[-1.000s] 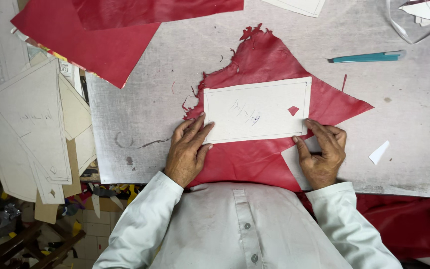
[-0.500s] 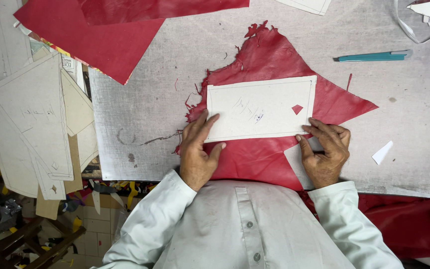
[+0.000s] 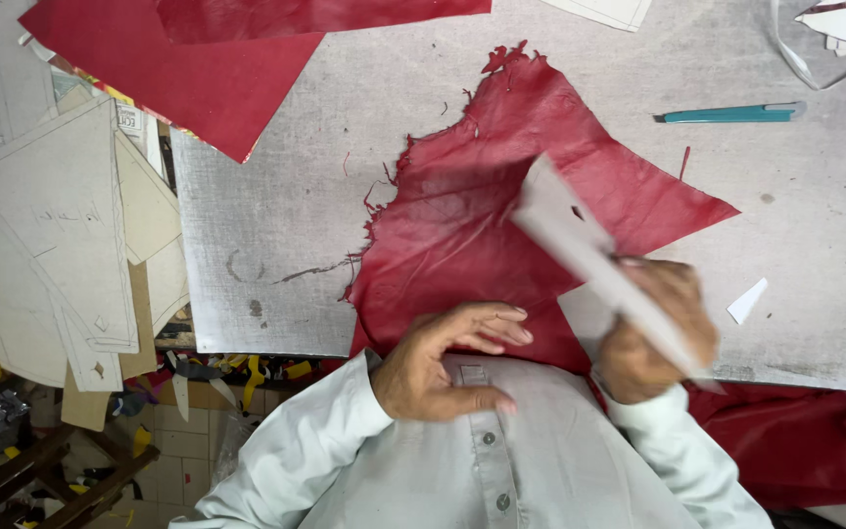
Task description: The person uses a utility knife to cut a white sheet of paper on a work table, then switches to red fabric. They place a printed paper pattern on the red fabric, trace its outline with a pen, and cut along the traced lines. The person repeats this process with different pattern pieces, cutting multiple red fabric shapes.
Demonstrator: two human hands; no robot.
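A ragged piece of red leather (image 3: 501, 206) lies flat on the grey worktable (image 3: 296, 245). My right hand (image 3: 658, 328) grips a white card pattern (image 3: 589, 255), lifted off the leather and tilted, blurred by motion. My left hand (image 3: 443, 358) hovers near my chest at the table's front edge, fingers apart and holding nothing.
A teal pen-like tool (image 3: 731, 114) lies at the back right. Larger red sheets (image 3: 208, 59) cover the back left. Several pale paper patterns (image 3: 61, 235) hang off the left side. A small white scrap (image 3: 746, 300) lies at the right. More red leather (image 3: 795, 441) drapes over the front edge.
The white pattern lay flat on the leather under both hands; now my right hand has lifted and swung it up. My left hand has pulled back off the leather.
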